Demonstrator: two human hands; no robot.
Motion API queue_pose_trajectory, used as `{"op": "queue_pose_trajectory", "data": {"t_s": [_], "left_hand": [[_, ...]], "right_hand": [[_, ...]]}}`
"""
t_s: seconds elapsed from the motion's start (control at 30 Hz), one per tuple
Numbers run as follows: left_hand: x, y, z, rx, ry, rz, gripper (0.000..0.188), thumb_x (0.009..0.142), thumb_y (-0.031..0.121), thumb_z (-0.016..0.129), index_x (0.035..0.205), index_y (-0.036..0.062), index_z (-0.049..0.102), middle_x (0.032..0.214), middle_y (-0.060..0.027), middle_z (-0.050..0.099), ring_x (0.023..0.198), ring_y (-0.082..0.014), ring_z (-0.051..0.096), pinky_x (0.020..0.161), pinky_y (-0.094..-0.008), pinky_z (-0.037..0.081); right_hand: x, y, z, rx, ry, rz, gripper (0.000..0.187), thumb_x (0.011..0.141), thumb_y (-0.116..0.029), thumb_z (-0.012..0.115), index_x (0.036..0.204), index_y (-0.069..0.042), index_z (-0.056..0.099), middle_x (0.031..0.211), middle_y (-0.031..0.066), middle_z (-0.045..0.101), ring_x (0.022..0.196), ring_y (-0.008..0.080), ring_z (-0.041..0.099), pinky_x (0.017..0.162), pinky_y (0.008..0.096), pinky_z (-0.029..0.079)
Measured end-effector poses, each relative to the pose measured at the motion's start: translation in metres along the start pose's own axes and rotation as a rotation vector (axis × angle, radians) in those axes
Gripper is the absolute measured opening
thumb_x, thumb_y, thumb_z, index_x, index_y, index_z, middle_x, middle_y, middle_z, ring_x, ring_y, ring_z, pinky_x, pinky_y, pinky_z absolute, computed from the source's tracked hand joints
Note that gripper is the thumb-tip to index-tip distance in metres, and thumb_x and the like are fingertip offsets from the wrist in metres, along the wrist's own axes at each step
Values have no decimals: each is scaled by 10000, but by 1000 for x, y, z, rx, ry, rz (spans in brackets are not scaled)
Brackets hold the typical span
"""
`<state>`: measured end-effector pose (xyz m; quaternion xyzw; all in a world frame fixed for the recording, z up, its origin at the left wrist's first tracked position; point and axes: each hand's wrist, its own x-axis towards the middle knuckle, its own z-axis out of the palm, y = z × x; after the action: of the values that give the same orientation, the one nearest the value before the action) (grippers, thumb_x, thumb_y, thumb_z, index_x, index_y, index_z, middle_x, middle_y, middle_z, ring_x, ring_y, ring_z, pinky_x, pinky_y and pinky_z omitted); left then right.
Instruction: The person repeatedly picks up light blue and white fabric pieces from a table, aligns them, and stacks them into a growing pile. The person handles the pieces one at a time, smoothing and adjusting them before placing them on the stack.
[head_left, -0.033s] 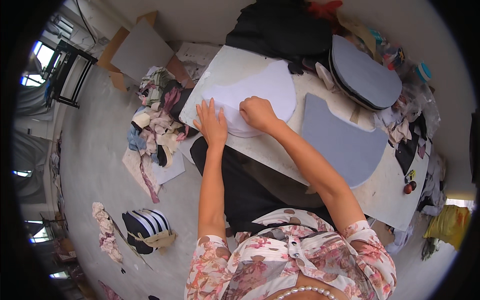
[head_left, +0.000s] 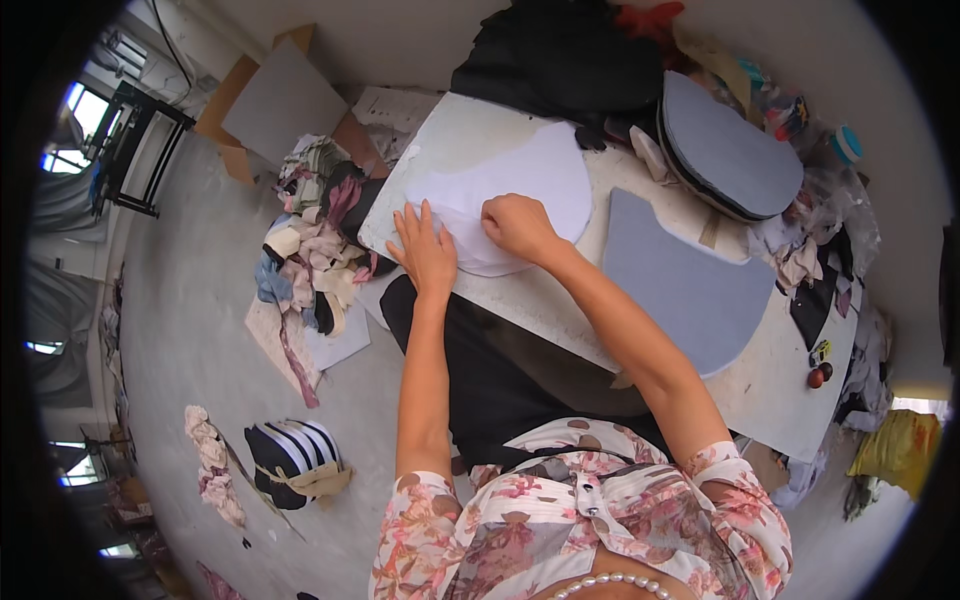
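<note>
A white, rounded piece of thin fabric (head_left: 545, 180) lies on the white worktable before me, apparently layered along its near edge. My left hand (head_left: 428, 255) rests flat on its near left part, fingers spread. Close by on the right, my right hand (head_left: 518, 225) has its fingers curled down and closed on the fabric, which wrinkles between the two hands. The fingertips of that hand are hidden beneath it. To the right lies a grey-blue shaped panel (head_left: 680, 285), apart from both hands.
A stack of grey and black rounded panels (head_left: 735, 150) stands at the far right, beside black material (head_left: 560, 70). Fabric scraps (head_left: 310, 265) are heaped left of the worktable (head_left: 490, 120). On the floor sits a tied black-and-white bundle (head_left: 295, 460).
My right hand has shifted very slightly to the right, and the wrinkles in the white fabric between the hands look a little different. My left hand is almost where it was.
</note>
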<state>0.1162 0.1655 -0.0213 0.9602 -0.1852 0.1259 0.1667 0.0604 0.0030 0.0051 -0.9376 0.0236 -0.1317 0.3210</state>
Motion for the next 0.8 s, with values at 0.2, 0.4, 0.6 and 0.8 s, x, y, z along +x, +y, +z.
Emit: {"op": "queue_pose_trajectory", "data": {"t_s": [0.2,0.4,0.6,0.8], "left_hand": [[2,3,9,64,-139,-23,488,963,253,435,1407,56,387,1504,-170,281,1422,-323,185,1110,-600,114],[-1,-5,11,43,-92,-20,486,950,230,473,1393,43,402,1510,-192,244,1418,-346,179,1085,-621,143],[-48,89,-62,-1546,-743,-85,689,971,520,409,1350,-55,421,1143,-185,625,1138,-317,569,941,-440,451],[-58,116,-87,-1894,-809,-52,885,890,670,434,1368,-74,392,1212,-177,589,1147,-259,565,889,-364,493]], "right_hand": [[-19,54,-98,1062,129,369,215,862,-206,524,913,-13,603,808,43,590,718,120,591,583,262,497],[-95,51,-231,1258,472,86,180,904,-197,492,929,-42,582,838,21,636,737,96,609,712,257,506],[-150,2,-230,286,220,-240,105,800,-104,569,888,-46,566,759,56,609,640,162,590,606,289,460],[-161,-23,-161,-187,22,-425,123,741,-99,606,755,-59,491,694,61,523,638,227,548,571,348,425]]}}
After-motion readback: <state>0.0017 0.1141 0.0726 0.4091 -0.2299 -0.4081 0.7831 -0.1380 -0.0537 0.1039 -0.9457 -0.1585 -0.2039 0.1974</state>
